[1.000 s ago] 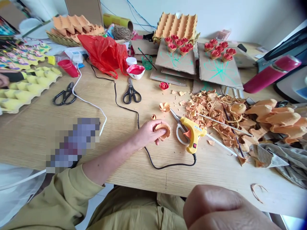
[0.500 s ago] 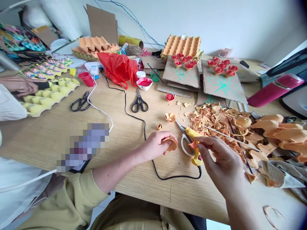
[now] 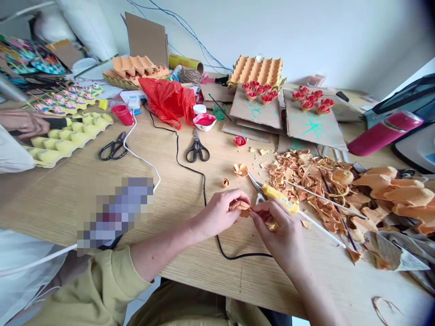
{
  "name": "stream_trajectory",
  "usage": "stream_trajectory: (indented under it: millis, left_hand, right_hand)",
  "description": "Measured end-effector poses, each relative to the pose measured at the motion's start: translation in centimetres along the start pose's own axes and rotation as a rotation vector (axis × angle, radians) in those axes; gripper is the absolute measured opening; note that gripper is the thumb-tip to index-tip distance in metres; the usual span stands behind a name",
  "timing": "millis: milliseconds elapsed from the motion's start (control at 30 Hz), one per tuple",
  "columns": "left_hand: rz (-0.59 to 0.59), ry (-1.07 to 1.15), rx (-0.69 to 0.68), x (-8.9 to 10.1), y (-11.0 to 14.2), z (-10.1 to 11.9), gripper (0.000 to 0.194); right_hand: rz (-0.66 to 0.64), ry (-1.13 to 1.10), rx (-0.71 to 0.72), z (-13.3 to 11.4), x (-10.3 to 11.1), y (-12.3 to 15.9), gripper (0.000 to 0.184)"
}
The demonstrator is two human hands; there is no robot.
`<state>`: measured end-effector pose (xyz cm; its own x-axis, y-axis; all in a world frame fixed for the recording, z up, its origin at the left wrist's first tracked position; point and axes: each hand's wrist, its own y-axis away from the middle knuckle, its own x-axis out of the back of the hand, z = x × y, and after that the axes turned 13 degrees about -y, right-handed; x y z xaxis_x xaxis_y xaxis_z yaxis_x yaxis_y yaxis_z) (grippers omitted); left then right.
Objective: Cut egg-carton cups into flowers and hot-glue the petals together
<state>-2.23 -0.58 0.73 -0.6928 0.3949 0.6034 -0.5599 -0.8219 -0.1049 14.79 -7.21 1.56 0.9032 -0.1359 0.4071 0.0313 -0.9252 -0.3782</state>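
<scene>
My left hand (image 3: pixel 219 212) is closed around orange egg-carton petals (image 3: pixel 240 206) just above the table. From the other side, the thumb and fingertips of my right hand (image 3: pixel 281 228) pinch the edge of those petals. Right behind that hand lies a yellow glue gun (image 3: pixel 280 198) with a white glue stick (image 3: pixel 322 228) sticking out of its back. It rests over white-handled scissors (image 3: pixel 257 184), partly hidden. Beyond my hands sit an unpainted orange flower (image 3: pixel 241 170), a small rolled bud (image 3: pixel 225 182) and a red-painted flower (image 3: pixel 239 141).
Orange carton scraps (image 3: pixel 302 181) pile up at the right, near a pink bottle (image 3: pixel 384 133). Black scissors (image 3: pixel 197 149), a bowl of red paint (image 3: pixel 204 121) and cardboard with red flowers (image 3: pixel 256 111) stand farther back. At left, another person's hand (image 3: pixel 25 123) touches a yellow egg tray (image 3: pixel 68 140).
My right hand has moved left from beside the glue gun to the petals in my left hand. The glue gun has turned, and its glue stick now shows.
</scene>
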Motion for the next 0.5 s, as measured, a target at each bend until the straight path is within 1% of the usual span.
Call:
stream_trajectory:
  millis: [67,167,267,300,367,433,500]
  left_hand:
    - [0.002,-0.001,0.001,0.19,-0.17,-0.12,0.020]
    - [0.004,-0.033,-0.060,0.38,-0.33,-0.19,0.022]
    - [-0.045,-0.042,-0.142,0.25,-0.20,-0.13,0.028]
    - [-0.068,-0.035,-0.156,0.14,-0.12,-0.11,0.029]
    - [-0.084,-0.019,-0.128,-0.10,0.03,-0.08,0.028]
    - [-0.054,-0.009,-0.059,-0.23,0.11,-0.05,0.025]
    - [-0.043,-0.005,-0.039,-0.22,0.12,0.01,0.025]
  right_hand:
    - [-0.010,0.006,-0.022,0.23,-0.12,0.20,0.007]
    - [-0.011,-0.017,-0.037,0.40,-0.28,0.45,0.003]
    - [-0.026,-0.037,-0.007,0.34,-0.32,0.58,0.011]
    - [-0.034,-0.025,0.012,0.30,-0.30,0.60,0.011]
    - [-0.039,0.021,0.046,0.21,-0.25,0.62,0.008]
    - [-0.028,0.061,0.067,0.19,-0.23,0.65,0.009]
    - [-0.013,0.081,0.086,0.24,-0.27,0.72,0.007]
